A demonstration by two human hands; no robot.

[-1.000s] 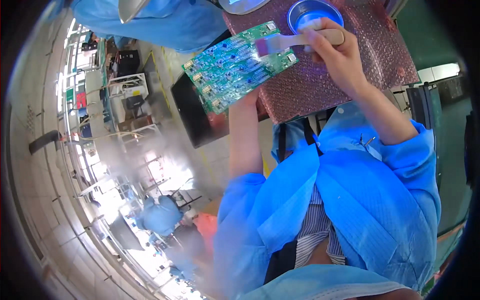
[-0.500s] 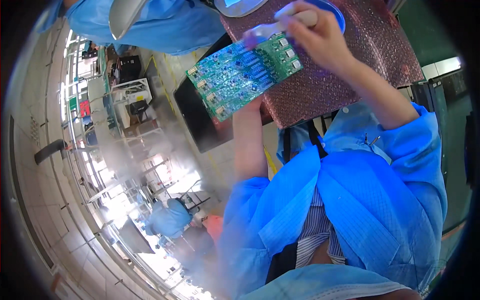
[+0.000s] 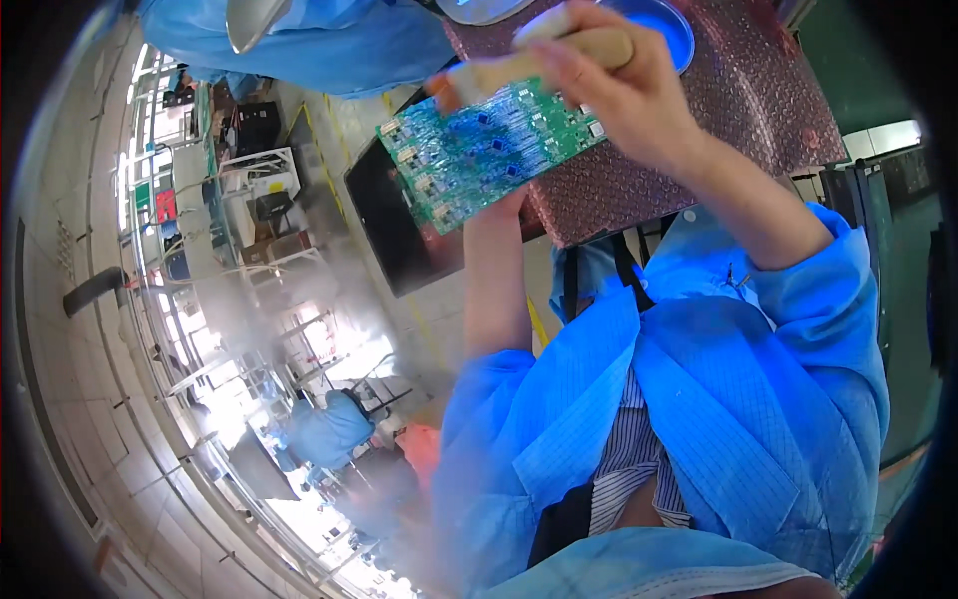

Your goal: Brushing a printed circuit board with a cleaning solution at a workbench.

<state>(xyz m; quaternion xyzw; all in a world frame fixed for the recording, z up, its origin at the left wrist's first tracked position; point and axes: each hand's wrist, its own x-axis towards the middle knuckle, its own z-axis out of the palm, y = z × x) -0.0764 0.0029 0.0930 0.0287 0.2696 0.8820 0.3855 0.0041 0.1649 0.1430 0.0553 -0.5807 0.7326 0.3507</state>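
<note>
My right hand is closed around the thick pale handle of a brush. The brush head lies over the far left part of a green circuit board, blurred by motion. Rows of small chips and connectors cover the board, and its surface looks wet and shiny under blue light. From below, my left hand holds the board up and tilted; its fingers are hidden beneath it. Just beyond my right hand stands a round dish with a glowing blue inside.
Pink bubble wrap covers the work surface under and right of the board. A dark flat panel lies lower at the left. Another person in blue clothing is at the far left, near a pale curved object. Benches and shelving stand farther left.
My right hand has moved the brush left across the board, from its far middle edge to its far left part. The board is still held in my left hand, its tilt slightly changed.
</note>
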